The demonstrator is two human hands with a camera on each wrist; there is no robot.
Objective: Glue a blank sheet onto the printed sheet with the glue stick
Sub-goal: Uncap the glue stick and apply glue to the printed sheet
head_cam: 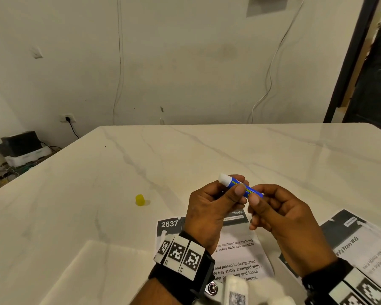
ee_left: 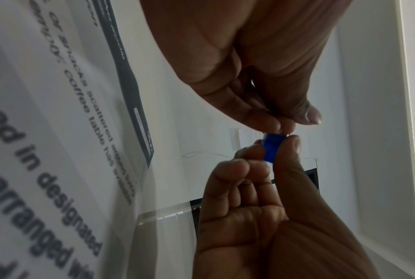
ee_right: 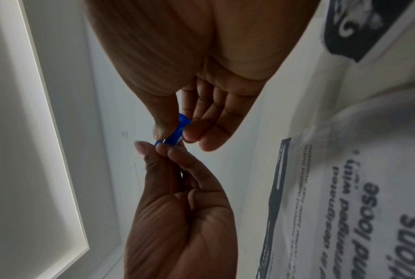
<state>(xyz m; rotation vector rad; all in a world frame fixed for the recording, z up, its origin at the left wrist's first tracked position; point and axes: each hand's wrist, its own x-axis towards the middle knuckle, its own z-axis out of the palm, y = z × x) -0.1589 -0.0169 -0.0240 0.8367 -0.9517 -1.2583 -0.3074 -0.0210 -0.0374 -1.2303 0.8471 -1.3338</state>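
The blue glue stick [head_cam: 234, 183] is uncapped, its white glue end pointing up and left above the table. My left hand [head_cam: 238, 186] pinches its barrel between thumb and fingers. My right hand [head_cam: 259, 194] pinches the blue base end [ee_right: 182, 128] with thumb and forefinger. In the left wrist view only the stick's base [ee_left: 272, 149] shows between both hands. The printed sheet [head_cam: 238, 245] headed "2637" lies flat under my hands. A blank white sheet [head_cam: 92, 269] lies at the near left.
The yellow cap [head_cam: 140, 199] stands on the marble table [head_cam: 207, 150], left of my hands. A second printed sheet [head_cam: 361, 243] lies at the near right. Behind the table are a wall and hanging cables.
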